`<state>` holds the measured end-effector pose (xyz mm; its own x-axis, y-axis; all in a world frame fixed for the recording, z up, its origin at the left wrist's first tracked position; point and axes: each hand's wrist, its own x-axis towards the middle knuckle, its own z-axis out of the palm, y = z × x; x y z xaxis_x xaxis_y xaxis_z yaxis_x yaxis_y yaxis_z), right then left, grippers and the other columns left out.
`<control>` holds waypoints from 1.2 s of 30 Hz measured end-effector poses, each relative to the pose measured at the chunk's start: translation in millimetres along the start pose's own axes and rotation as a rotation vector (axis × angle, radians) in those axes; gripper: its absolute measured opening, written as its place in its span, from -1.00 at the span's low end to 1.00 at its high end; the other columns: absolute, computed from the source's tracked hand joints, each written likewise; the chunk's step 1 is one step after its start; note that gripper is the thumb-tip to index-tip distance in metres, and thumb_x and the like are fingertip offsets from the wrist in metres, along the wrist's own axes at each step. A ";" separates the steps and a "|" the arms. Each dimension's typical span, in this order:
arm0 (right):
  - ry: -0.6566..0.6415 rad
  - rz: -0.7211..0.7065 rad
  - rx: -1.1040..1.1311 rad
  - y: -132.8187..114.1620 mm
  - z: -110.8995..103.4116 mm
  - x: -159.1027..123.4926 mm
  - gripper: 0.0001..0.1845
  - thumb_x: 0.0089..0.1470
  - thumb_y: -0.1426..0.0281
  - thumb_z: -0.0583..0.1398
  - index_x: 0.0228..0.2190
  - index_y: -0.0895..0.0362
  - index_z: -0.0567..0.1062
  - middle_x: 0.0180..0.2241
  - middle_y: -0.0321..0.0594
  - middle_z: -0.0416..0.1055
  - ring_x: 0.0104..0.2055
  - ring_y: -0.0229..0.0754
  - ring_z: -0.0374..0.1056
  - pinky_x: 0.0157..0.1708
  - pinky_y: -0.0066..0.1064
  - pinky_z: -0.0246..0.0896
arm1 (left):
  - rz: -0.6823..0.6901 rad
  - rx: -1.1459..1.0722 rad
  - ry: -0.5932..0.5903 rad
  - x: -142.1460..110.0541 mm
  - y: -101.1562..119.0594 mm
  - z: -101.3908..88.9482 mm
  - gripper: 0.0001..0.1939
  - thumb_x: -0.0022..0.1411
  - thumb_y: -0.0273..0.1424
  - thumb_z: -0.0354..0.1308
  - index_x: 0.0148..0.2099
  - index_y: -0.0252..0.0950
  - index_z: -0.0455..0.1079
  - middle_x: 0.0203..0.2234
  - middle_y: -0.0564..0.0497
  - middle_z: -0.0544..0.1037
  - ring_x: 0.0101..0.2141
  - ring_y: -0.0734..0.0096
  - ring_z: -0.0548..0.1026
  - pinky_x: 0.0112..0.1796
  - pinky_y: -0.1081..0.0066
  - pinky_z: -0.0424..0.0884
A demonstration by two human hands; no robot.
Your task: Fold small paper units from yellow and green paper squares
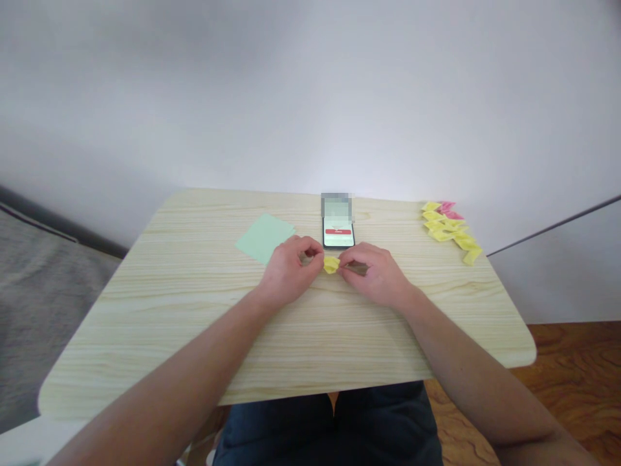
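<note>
White wall (310, 97) backs the pale wood-grain tabletop (184, 310) where we work, its far edge along the wall. Near the right edge we have a staggered row of folded yellow pieces (439, 233), with pink pieces (452, 214) at the far end, probably set there to lie clear of our arms. Green paper (264, 236) lies flat just beyond our left hand (292, 268), partly hidden by it and seemingly within easy reach. Our right hand (377, 273) faces the left one. Straight ahead of us is a phone (338, 241), its lit screen toward us, likely so we can see it without lifting our hands. Smallest is the folded yellow paper (331, 265), just on the near side of the phone: thumb and finger of each hand pinch it from opposite ends, presumably to keep so slight a piece steady.
</note>
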<state>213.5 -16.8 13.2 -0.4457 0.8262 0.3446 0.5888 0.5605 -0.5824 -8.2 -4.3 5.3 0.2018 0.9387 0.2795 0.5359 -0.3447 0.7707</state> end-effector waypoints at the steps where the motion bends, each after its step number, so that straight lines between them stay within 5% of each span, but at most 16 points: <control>1: 0.013 0.014 0.004 -0.3 -0.3 -0.2 -0.90 0.12 0.49 0.28 -0.30 0.05 0.57 -0.26 -0.26 0.58 -0.21 -0.14 0.47 -0.14 -0.28 0.34 | -0.003 -0.017 0.006 -0.1 0.4 -0.5 -0.92 0.23 -0.41 0.17 -0.29 -0.22 0.49 -0.37 0.06 0.56 -0.30 0.38 0.51 -0.33 0.40 0.36; 7: 0.093 -0.072 0.065 -0.7 2.6 -0.5 -0.89 0.15 0.49 0.25 -0.28 0.04 0.53 -0.19 -0.24 0.59 -0.15 -0.15 0.50 -0.10 -0.28 0.38 | -0.032 -0.089 -0.024 -0.5 -0.8 -0.6 -0.86 0.22 -0.38 0.20 -0.17 -0.22 0.54 -0.30 0.06 0.60 -0.24 0.35 0.54 -0.17 0.35 0.41; 12: 0.123 -0.114 0.134 -4.1 4.9 -0.7 -0.87 0.10 0.51 0.26 -0.30 0.03 0.51 -0.15 -0.22 0.58 -0.09 -0.13 0.50 -0.03 -0.26 0.40 | -0.057 -0.130 -0.067 -0.4 0.9 -0.3 -0.91 0.20 -0.37 0.21 -0.26 -0.24 0.52 -0.39 0.06 0.58 -0.33 0.37 0.51 -0.24 0.36 0.40; 23: 0.151 0.272 0.348 -13.2 16.6 2.3 -0.80 0.17 0.37 0.25 -0.13 0.05 0.55 -0.27 -0.23 0.62 -0.29 -0.18 0.52 -0.26 -0.35 0.42 | 0.144 -0.067 0.051 -7.5 11.6 5.1 -0.94 0.27 -0.37 0.21 -0.21 -0.22 0.48 -0.32 0.04 0.57 -0.28 0.38 0.48 -0.19 0.34 0.41; 36: 0.097 0.252 0.167 -14.3 13.6 0.5 -0.89 0.13 0.37 0.25 -0.30 0.09 0.61 -0.41 -0.27 0.59 -0.44 -0.23 0.44 -0.39 -0.39 0.31 | 0.262 -0.041 0.041 -8.5 10.6 5.2 -0.93 0.29 -0.39 0.24 -0.18 -0.22 0.52 -0.30 0.00 0.59 -0.24 0.34 0.51 -0.17 0.31 0.42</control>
<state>195.7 -25.2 11.6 -0.2288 0.9440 0.2377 0.5501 0.3268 -0.7685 0.0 -15.9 8.1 0.2958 0.8171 0.4949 0.4361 -0.5765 0.6910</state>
